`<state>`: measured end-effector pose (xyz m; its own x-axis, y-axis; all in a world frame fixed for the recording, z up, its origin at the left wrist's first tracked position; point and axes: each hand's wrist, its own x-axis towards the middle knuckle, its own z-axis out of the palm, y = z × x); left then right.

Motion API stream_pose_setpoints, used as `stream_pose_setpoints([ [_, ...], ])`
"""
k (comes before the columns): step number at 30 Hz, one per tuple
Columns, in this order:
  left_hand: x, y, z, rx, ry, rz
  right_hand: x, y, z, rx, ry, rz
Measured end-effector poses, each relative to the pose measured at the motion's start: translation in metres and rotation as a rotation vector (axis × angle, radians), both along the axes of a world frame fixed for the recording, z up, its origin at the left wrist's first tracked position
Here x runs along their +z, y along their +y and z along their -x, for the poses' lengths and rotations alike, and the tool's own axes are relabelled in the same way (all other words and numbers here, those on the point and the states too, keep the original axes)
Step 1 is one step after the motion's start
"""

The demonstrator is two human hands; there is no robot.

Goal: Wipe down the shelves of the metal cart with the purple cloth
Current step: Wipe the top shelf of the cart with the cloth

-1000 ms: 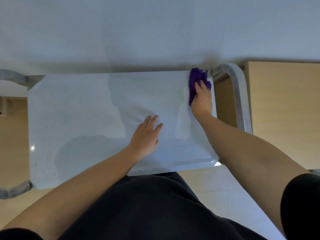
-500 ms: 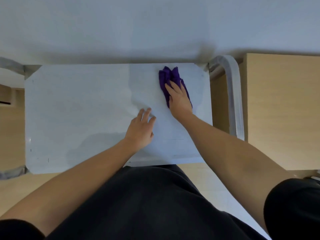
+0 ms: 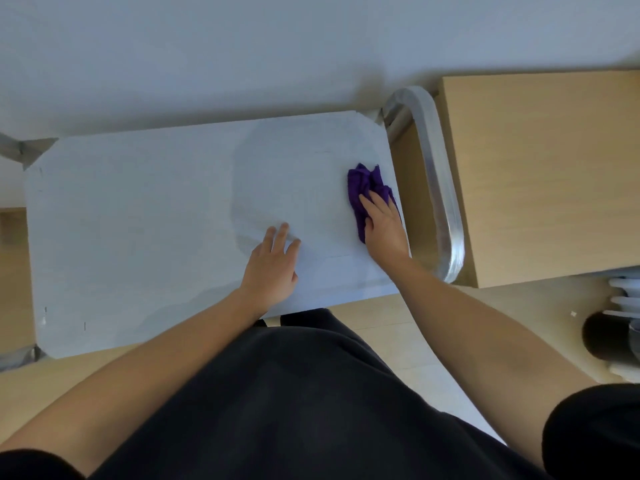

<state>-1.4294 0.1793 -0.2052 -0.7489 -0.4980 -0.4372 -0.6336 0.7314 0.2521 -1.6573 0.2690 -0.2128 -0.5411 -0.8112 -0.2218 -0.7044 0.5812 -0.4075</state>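
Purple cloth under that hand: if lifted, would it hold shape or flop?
Probably floppy: the cloth lies bunched in soft folds under the right hand. Likely light, since that flat hand alone presses it. It should slide easily on the smooth shelf.

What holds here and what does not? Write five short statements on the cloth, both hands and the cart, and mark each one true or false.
1. The right hand presses the purple cloth onto the cart's top shelf. True.
2. The left hand holds a second cloth. False: it lies flat on the shelf and holds nothing.
3. The cloth lies near the shelf's right end, beside the curved metal handle. True.
4. A spray bottle stands at the middle of the shelf. False: no bottle shows there; only the cloth and the two hands are on the shelf.
5. A wooden cabinet stands to the right of the cart. True.
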Motion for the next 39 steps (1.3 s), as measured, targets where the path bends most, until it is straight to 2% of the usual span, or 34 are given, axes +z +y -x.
stream_pose_setpoints([
  [6, 0.003, 0.0, -0.044, -0.049, 0.013, -0.012, 0.004, 0.037, -0.057, -0.236, -0.022, -0.03],
  [12, 0.006, -0.012, -0.116, -0.059, 0.033, -0.015, 0.005, 0.029, -0.137, -0.523, -0.048, 0.026],
  [18, 0.008, -0.028, -0.194, -0.032, 0.005, 0.019, 0.001, -0.023, -0.224, -0.551, -0.07, 0.009],
  [25, 0.009, -0.047, -0.272, 0.124, -0.036, 0.045, -0.001, -0.098, -0.32, -0.299, -0.099, 0.003],
  [29, 0.01, -0.053, -0.303, 0.231, -0.032, 0.061, -0.001, -0.129, -0.363, -0.056, -0.067, -0.038],
  [34, 0.012, -0.052, -0.315, 0.309, -0.013, 0.023, 0.006, -0.143, -0.39, 0.348, -0.049, -0.052],
  [39, 0.018, -0.063, -0.294, 0.422, 0.039, 0.016, 0.033, -0.138, -0.357, 0.369, -0.294, 0.037],
])
